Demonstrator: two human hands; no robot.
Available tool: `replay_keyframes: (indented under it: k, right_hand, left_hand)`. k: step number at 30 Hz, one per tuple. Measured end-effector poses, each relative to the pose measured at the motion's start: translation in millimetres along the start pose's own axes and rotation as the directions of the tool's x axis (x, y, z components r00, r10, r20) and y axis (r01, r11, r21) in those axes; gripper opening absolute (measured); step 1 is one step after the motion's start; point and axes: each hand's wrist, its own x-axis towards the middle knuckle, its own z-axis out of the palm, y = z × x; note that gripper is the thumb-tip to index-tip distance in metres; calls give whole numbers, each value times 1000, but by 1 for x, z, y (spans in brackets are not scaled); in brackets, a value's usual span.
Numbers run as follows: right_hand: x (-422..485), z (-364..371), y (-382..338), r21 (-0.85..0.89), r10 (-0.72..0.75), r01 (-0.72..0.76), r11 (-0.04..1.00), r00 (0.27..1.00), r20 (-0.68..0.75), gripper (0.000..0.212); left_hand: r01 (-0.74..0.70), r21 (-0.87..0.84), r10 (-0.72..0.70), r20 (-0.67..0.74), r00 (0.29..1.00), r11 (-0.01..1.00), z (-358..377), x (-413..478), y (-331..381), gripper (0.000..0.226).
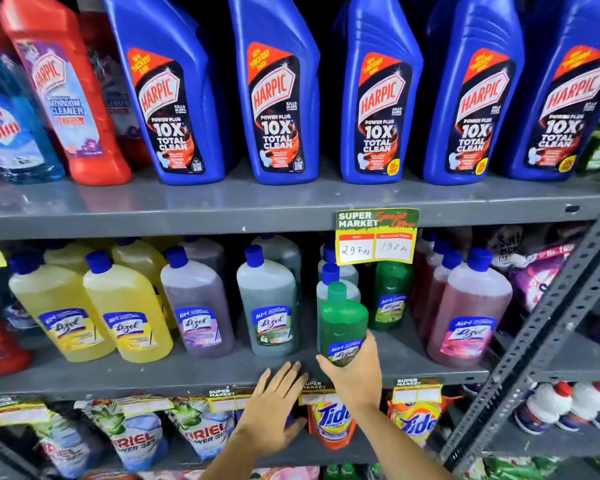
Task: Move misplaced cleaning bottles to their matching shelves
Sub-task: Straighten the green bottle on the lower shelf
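My right hand [355,374] is shut on the lower part of a small green Lizol bottle [343,318], which stands upright at the front of the middle shelf [194,374]. It is in front of pale blue-capped bottles [336,275] and left of another green bottle [392,292]. My left hand [274,410] is open, fingers spread, with its fingertips at the middle shelf's front edge; it holds nothing. Yellow [94,310], purple [196,303], grey-green [269,299] and pink [468,306] Lizol bottles fill the same shelf.
Blue Harpic bottles [278,95] line the top shelf, with a red Harpic bottle [66,91] and a blue Colin bottle [11,133] at its left. A price tag [376,237] hangs from the top shelf edge. Ariel [136,434] and Tide pouches [331,420] sit below. A grey perforated upright [548,327] stands right.
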Motion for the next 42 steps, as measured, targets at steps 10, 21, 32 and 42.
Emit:
replay_keyframes:
  k: [10,21,32,42]
  right_hand:
    - [42,-55,25,-58,75,-80,995,994,-85,82]
    - [56,-70,33,-117,80,-91,989,992,-100,82]
    - [78,-60,32,-63,75,-79,995,995,-68,80]
    - [89,-64,36,-71,75,-77,995,997,-23,85]
  left_hand:
    - [35,-86,-32,44,999,996,11,3,0,83]
    - [50,-100,-48,28,998,994,18,3,1,86]
    - [61,-69,-56,64,996,996,12,4,-2,87]
    - [28,-104,-24,38,999,994,15,2,-1,85]
